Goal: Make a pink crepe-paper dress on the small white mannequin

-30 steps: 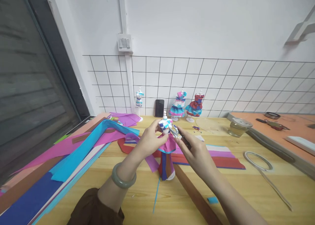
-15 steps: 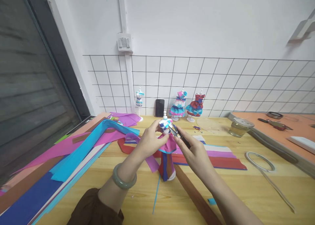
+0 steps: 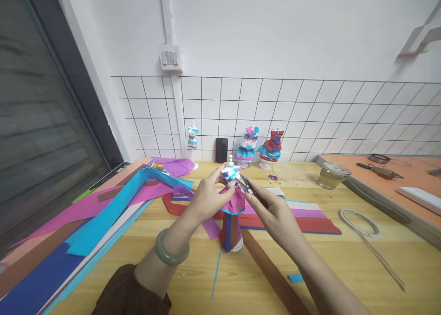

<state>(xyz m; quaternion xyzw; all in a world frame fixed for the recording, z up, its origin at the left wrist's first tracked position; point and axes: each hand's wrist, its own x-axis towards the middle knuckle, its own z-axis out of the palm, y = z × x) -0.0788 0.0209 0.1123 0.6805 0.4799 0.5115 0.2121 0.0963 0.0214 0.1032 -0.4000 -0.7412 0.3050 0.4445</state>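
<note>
My left hand (image 3: 206,195) is closed round the upper body of a small dress-form mannequin (image 3: 230,171), which stands upright in front of me. The form wears a white, blue and pink patterned bodice and a pink skirt (image 3: 233,200) with a blue hem. Below it hang blue and brown strips over a white round base (image 3: 237,246). My right hand (image 3: 275,211) grips a slim black-handled tool with pointed silver tips (image 3: 242,185); whether scissors or tweezers is unclear. Its tips are at the waist, where bodice meets skirt.
Coloured crepe-paper strips (image 3: 113,214) spread over the left side; more strips (image 3: 303,223) lie behind my right hand. Three small dress forms (image 3: 246,149) and a phone (image 3: 221,150) stand at the wall. Rightward are a lidded cup (image 3: 333,174) and a coil of pale cord (image 3: 358,222).
The whole view has shifted slightly. My left hand keeps its hold on the mannequin, and the tool's tips have stayed near the waist, a touch lower.
</note>
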